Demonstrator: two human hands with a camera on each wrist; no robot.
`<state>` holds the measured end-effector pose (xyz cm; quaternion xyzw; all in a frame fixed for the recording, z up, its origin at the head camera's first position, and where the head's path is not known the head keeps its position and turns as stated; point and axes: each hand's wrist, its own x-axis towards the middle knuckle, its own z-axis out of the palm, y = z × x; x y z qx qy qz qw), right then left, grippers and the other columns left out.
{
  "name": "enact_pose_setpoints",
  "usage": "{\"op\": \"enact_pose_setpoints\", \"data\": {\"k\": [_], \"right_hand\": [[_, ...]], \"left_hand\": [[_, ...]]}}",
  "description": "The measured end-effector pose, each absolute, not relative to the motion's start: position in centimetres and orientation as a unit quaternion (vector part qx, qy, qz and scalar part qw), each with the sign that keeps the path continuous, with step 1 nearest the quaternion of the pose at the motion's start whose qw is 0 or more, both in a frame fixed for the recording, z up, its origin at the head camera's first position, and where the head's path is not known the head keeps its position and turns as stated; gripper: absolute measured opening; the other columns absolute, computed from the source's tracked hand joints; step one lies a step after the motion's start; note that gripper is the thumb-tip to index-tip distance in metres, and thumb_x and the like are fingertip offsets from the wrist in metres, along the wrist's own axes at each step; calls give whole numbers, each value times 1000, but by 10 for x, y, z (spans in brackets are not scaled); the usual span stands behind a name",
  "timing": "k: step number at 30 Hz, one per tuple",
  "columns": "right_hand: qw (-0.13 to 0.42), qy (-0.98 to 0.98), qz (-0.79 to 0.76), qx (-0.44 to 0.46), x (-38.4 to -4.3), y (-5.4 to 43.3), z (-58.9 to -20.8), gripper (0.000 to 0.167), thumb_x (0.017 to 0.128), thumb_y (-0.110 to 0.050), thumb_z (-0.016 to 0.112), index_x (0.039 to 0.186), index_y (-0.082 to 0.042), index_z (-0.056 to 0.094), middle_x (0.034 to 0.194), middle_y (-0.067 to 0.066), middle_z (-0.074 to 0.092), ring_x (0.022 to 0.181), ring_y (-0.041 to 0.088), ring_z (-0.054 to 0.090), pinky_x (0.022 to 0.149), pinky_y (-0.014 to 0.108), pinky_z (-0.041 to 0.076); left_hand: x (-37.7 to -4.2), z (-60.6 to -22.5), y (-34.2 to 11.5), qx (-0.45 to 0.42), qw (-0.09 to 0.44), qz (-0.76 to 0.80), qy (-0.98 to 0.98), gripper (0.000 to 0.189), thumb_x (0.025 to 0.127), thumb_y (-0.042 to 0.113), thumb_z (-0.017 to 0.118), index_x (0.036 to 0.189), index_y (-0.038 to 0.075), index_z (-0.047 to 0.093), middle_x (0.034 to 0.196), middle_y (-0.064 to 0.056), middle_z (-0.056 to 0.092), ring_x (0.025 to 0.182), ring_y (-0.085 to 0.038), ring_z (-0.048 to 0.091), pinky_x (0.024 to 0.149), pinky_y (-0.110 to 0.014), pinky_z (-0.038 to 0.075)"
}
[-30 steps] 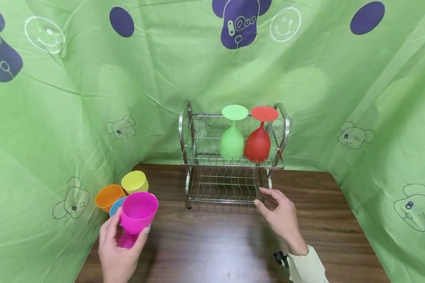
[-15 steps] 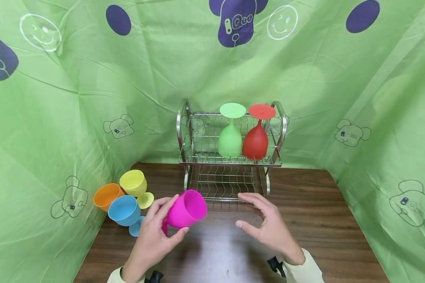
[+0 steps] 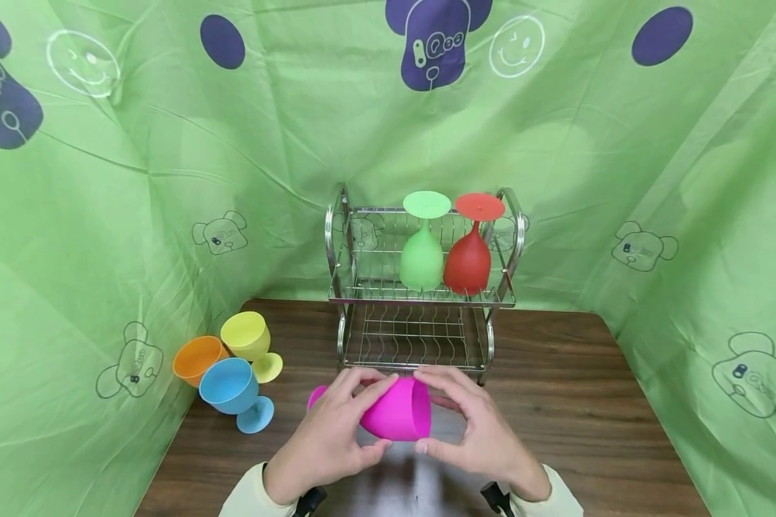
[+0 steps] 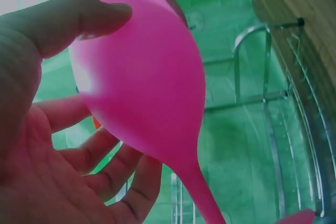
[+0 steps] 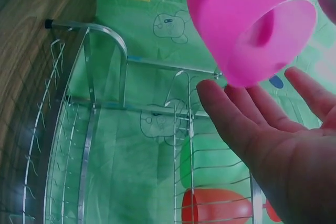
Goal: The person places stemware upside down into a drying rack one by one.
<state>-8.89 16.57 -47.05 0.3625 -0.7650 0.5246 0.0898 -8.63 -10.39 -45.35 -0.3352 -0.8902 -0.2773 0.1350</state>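
I judge the pink goblet [image 3: 393, 413], sideways above the worktop [image 3: 556, 373] on the near side of the rack [image 3: 420, 303], light, stiff, slightly slick: left hand [image 3: 332, 436] grips its bowl, right hand [image 3: 481, 431] spreads loosely at the rim, contact unclear; best hold bowl or stem.

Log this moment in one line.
left hand: grips pink goblet sideways; right hand: close beside it; green goblet, red goblet: upside down on upper rack tier
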Motion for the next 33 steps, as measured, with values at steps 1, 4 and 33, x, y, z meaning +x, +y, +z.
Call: {"op": "enact_pose_setpoints", "data": {"k": [1,4,33], "right_hand": [[85,-767,526,358,-88,165,-471,80,81,-18,93,151,-11,55,150,10,55,136,20,58,99,43,62],[81,-770,529,348,-85,163,-474,76,83,-18,92,150,-13,57,149,7,55,134,19,58,98,41,63],[98,-751,605,246,-85,152,-490,72,81,-5,90,146,-10,60,147,11,56,130,18,61,98,41,62]], "left_hand": [[-86,-454,-102,-341,134,-276,-889,96,70,32,97,155,25,55,141,4,56,125,-12,53,88,-32,61],[-85,-455,-99,-351,135,-271,-886,98,70,31,97,157,26,52,140,5,56,126,-12,52,89,-30,60],[-66,-474,-93,-173,154,-525,-819,67,89,19,84,150,24,58,145,2,60,129,-19,62,103,-36,58]]}}
